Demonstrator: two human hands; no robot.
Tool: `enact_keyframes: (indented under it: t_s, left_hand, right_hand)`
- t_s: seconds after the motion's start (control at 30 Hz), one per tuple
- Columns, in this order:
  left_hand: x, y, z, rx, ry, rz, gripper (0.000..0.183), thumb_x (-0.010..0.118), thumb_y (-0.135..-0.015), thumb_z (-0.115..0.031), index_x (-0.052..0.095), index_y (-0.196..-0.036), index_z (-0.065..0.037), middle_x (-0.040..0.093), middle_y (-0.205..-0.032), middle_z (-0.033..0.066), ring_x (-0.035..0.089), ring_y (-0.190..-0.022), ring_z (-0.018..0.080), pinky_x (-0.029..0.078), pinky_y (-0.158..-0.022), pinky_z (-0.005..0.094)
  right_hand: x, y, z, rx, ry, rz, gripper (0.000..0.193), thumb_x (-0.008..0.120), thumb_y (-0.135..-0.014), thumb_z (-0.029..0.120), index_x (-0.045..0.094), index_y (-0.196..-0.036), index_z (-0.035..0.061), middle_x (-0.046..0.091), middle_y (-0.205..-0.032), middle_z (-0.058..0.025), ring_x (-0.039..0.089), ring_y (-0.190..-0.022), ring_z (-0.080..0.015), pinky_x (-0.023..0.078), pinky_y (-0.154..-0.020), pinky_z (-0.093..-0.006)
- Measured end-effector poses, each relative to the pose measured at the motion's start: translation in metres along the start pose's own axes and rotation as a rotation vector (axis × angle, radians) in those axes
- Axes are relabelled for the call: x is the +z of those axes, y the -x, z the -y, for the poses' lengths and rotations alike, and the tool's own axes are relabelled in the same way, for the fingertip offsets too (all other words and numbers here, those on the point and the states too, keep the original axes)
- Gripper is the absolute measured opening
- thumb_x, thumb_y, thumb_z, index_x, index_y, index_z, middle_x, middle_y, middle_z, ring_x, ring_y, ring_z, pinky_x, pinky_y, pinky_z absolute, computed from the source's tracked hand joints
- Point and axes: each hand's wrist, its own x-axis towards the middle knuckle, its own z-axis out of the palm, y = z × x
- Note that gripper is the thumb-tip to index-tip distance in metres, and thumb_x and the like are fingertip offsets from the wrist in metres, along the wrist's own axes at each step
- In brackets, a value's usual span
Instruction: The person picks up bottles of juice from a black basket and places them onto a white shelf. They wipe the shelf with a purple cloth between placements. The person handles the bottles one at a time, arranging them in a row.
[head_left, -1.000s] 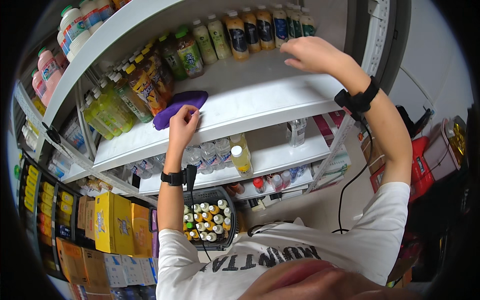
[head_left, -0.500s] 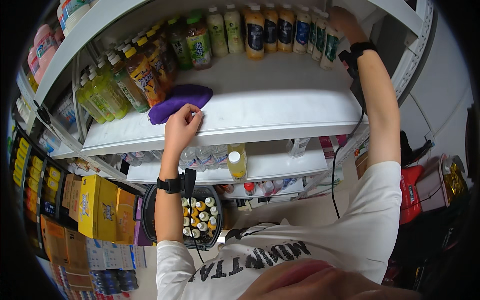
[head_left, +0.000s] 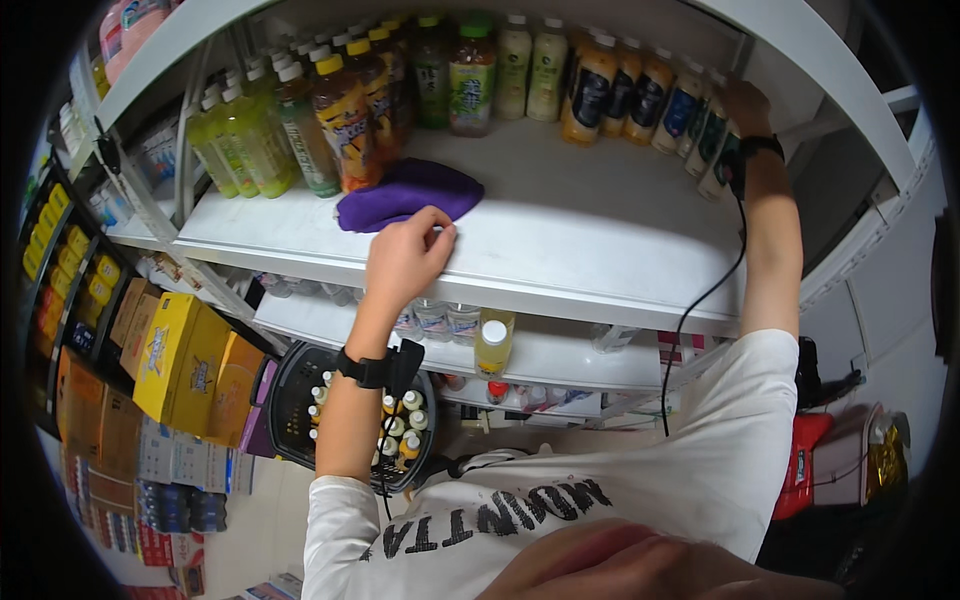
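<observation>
My left hand (head_left: 408, 257) rests at the front edge of the white shelf (head_left: 560, 245), its fingers curled into a loose fist, with nothing visible in them. Just beyond it, touching or almost touching the fingers, lies a folded purple cloth (head_left: 415, 195). My right arm reaches deep to the far right of the shelf. There my right hand (head_left: 748, 108) is beside the last green-labelled bottle (head_left: 718, 172) of a row; its fingers are hidden in shadow and behind the bottles. In that row stand orange drink bottles with dark labels (head_left: 590, 92) and a blue-labelled bottle (head_left: 679, 110).
Green and amber tea bottles (head_left: 345, 125) crowd the shelf's left. A yellow drink bottle (head_left: 493, 348) and clear bottles stand on the shelf below. Under my left arm is a dark basket (head_left: 290, 400) of capped bottles. Yellow cartons (head_left: 180, 358) are stacked at left. A black cable (head_left: 690, 310) hangs from my right wrist.
The view has turned, so the shelf and bottles appear shifted and tilted. My right hand stays at the far-right bottles, and my left hand stays by the purple cloth.
</observation>
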Motion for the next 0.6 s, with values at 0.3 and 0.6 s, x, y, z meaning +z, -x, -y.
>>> enact_keyframes:
  t_s: [0.3,0.6]
  left_hand:
    - [-0.007,0.002,0.003,0.047,-0.001,-0.008,0.017,0.069,-0.092,-0.026,0.071,-0.093,-0.010,0.066,-0.067,0.0109,0.067,-0.065,0.0324,0.050,-0.059,0.0444]
    - [-0.028,0.011,0.001,0.254,0.270,0.087,0.050,0.075,-0.092,-0.038,0.063,-0.124,-0.001,0.070,-0.105,0.0156,0.064,-0.105,0.0305,0.052,-0.086,0.0410]
  right_hand:
    - [-0.015,0.042,0.030,-0.275,0.167,-0.196,0.051,0.052,-0.106,0.047,0.058,-0.136,0.0070,0.074,-0.105,-0.0162,0.073,-0.092,-0.0354,0.059,-0.077,-0.0475]
    - [-0.189,0.244,0.130,-0.584,-0.390,-0.356,0.035,0.064,-0.101,0.037,0.067,-0.110,0.0030,0.071,-0.080,-0.0165,0.072,-0.073,-0.0280,0.055,-0.068,-0.0396]
